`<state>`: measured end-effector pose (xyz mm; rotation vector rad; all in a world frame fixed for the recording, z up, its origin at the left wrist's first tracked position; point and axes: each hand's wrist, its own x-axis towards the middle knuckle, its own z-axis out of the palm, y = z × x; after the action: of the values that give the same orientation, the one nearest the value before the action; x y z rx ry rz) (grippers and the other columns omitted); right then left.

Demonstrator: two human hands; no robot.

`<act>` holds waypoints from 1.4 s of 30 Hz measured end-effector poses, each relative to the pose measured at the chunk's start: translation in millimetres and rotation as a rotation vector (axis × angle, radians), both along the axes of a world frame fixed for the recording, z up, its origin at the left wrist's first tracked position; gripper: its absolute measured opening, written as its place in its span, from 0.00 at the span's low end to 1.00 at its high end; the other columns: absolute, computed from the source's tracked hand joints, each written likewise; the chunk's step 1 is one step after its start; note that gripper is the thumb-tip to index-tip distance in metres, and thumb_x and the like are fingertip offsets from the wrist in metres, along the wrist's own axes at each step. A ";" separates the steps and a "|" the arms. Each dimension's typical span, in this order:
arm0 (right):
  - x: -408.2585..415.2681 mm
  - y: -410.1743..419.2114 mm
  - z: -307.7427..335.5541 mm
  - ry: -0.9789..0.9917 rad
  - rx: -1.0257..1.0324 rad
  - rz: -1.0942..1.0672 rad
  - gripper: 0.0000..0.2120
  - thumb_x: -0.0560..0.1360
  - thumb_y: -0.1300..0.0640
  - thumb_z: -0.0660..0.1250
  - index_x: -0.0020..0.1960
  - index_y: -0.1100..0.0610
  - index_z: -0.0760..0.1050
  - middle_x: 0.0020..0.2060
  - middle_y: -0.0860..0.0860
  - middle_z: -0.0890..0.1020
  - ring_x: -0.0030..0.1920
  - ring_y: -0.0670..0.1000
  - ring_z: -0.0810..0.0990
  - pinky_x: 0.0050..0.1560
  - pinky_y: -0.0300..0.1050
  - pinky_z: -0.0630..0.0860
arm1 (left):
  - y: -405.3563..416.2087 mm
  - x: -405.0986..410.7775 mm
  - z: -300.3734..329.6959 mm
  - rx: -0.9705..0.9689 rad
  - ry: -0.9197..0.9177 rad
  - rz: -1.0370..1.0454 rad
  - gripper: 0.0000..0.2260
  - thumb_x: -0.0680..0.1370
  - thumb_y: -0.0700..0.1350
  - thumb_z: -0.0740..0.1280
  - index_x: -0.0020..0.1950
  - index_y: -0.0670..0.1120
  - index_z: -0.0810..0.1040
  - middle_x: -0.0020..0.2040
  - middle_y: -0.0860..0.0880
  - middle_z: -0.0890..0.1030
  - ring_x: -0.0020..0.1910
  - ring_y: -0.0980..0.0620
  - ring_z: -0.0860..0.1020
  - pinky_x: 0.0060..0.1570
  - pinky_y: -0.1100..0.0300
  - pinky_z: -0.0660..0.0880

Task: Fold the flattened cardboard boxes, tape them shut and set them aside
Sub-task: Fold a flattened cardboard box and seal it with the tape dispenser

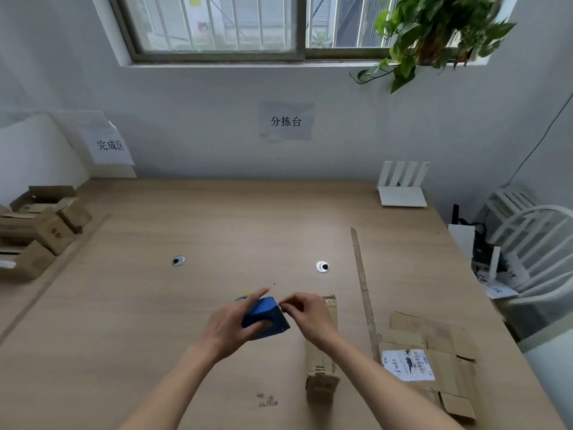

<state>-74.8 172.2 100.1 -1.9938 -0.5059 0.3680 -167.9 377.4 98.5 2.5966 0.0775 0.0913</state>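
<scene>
My left hand [231, 325] grips a blue tape dispenser [266, 318] above the wooden table [155, 305], its index finger stretched along the top. My right hand [305, 315] pinches at the dispenser's front edge, where the tape end seems to be. Under my right forearm a folded narrow cardboard box [322, 364] lies lengthwise on the table. A stack of flattened cardboard boxes [434, 352] with a white shipping label lies at the right.
Several folded boxes [40, 225] are piled at the table's left edge under a paper sign. A long thin strip [362, 287] lies beside the flattened stack. A white router [401, 187] stands at the back right. White chairs [533, 243] stand off the right edge.
</scene>
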 end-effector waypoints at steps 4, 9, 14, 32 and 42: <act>-15.1 -44.5 -19.0 0.154 -0.104 -0.035 0.04 0.77 0.57 0.72 0.48 0.51 0.86 0.38 0.44 0.86 0.42 0.42 0.85 0.47 0.37 0.81 | -10.9 0.1 -13.0 0.044 0.121 -0.131 0.26 0.76 0.71 0.56 0.72 0.66 0.64 0.57 0.59 0.82 0.48 0.56 0.79 0.46 0.59 0.75; -42.5 -142.3 -61.2 0.381 -0.231 -0.323 0.05 0.77 0.56 0.72 0.45 0.55 0.85 0.36 0.51 0.87 0.41 0.52 0.86 0.49 0.51 0.84 | -9.6 -11.5 -43.3 -0.033 0.346 -0.187 0.26 0.73 0.73 0.58 0.70 0.67 0.69 0.57 0.64 0.80 0.50 0.63 0.77 0.51 0.61 0.75; -45.1 -152.7 -71.4 0.361 -0.251 -0.425 0.04 0.77 0.58 0.72 0.44 0.55 0.84 0.35 0.52 0.86 0.37 0.50 0.84 0.44 0.48 0.84 | -26.8 -0.2 -52.4 0.000 0.384 -0.204 0.26 0.74 0.73 0.58 0.69 0.67 0.70 0.57 0.64 0.80 0.50 0.62 0.77 0.49 0.60 0.75; -60.3 -95.1 -116.9 0.513 -0.304 -0.580 0.09 0.77 0.55 0.71 0.57 0.54 0.84 0.53 0.51 0.86 0.57 0.54 0.83 0.61 0.51 0.78 | -58.5 5.2 -101.4 0.199 0.410 -0.187 0.25 0.75 0.71 0.55 0.65 0.62 0.74 0.51 0.57 0.82 0.44 0.56 0.79 0.46 0.56 0.76; -60.2 -82.7 -97.6 0.267 -0.388 -0.408 0.36 0.70 0.31 0.69 0.72 0.46 0.69 0.64 0.44 0.77 0.59 0.43 0.78 0.59 0.44 0.76 | -59.7 10.4 -102.1 0.114 0.380 -0.141 0.25 0.74 0.72 0.54 0.66 0.64 0.73 0.51 0.57 0.82 0.44 0.56 0.79 0.47 0.54 0.78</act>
<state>-135.0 89.5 2.5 -2.3082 0.1564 0.4915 -157.5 317.7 -3.7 2.6903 0.0266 -0.4619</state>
